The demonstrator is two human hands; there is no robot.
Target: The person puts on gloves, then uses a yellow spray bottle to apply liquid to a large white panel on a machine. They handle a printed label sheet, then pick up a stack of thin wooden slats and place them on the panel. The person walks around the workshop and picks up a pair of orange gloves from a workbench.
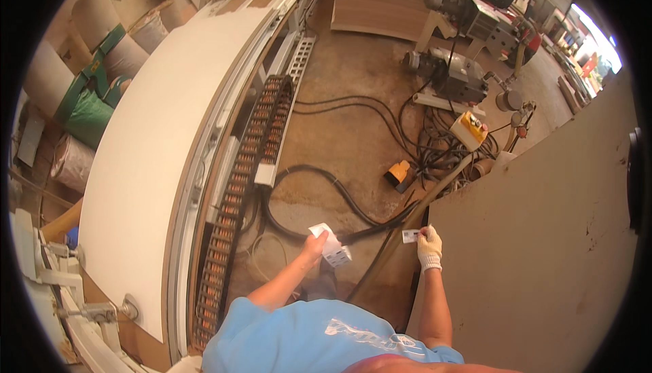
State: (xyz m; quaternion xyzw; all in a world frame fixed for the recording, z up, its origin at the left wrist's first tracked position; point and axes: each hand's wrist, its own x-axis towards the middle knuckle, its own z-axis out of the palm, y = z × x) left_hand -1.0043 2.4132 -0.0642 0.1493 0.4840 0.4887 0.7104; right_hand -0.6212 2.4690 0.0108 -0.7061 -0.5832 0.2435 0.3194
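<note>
My bare left hand point(316, 245) is closed on a strip of white printed labels point(334, 251), which hangs down with small dark print on it. Gloved in white and yellowish knit, my right hand point(430, 245) pinches a single small white label point(410, 236) by its right end. Both hands are held apart in front of my body, above the floor. To the left lies a large white panel point(170, 88) on a long machine bed. The grey cabinet side point(536, 237) rises close to my right hand.
A cable chain point(234, 217) runs along the machine bed. Black cables point(326, 173) loop over the concrete floor. Further off are a yellow foot pedal point(399, 172), a yellow control box point(470, 131), pumps with motors point(455, 78) and a stack of boards point(377, 6).
</note>
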